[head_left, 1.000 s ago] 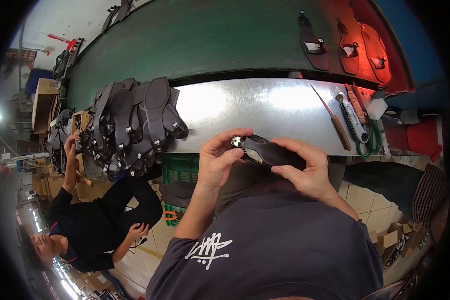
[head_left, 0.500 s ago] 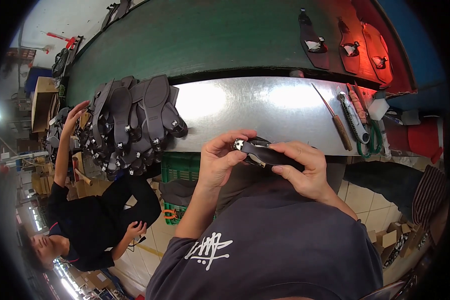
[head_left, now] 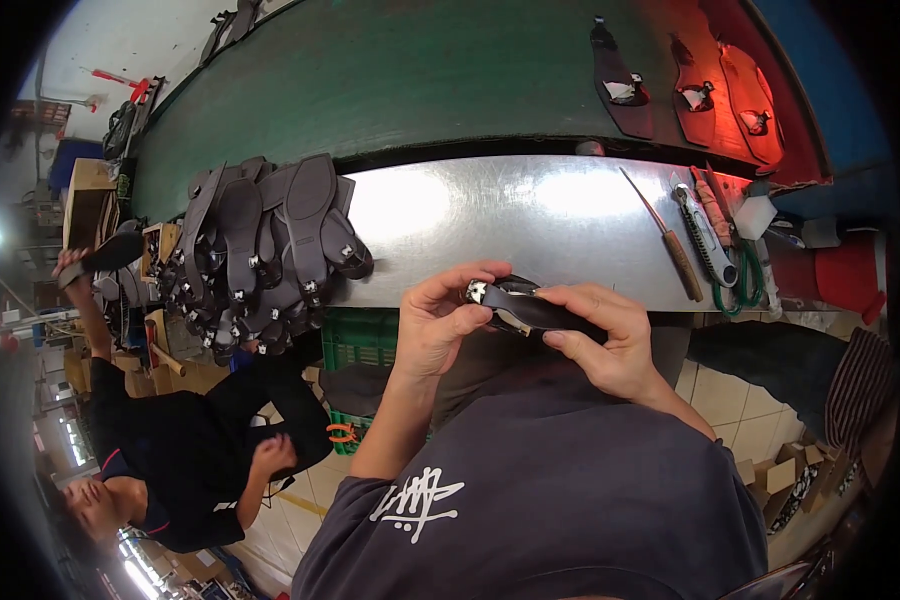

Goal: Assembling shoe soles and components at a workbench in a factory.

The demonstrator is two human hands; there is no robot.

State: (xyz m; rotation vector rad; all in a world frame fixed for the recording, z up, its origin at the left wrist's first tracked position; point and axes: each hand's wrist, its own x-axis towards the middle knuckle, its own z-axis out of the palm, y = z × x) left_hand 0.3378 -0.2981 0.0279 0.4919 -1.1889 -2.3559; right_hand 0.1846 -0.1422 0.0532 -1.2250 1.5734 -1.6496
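The person's left hand (head_left: 432,328) pinches one end of a dark sandal (head_left: 545,313) between thumb and fingers, beside its shiny ornament (head_left: 477,291), while the right hand (head_left: 610,328) grips the other end, thumb below and fingers above. The sandal is held between both hands at the near edge of a metal table (head_left: 490,225); its far end seems to run on under the right palm, though the hand covers it. To the left lies a heap of dark sandals (head_left: 245,230); to the right lie an awl (head_left: 681,262), a utility knife (head_left: 705,240) and green cord (head_left: 746,292). Behind, a green surface (head_left: 400,90) bears three sandals (head_left: 622,95), partly in red light. At the left, a co-worker (head_left: 165,450) raises another dark sandal (head_left: 113,254)
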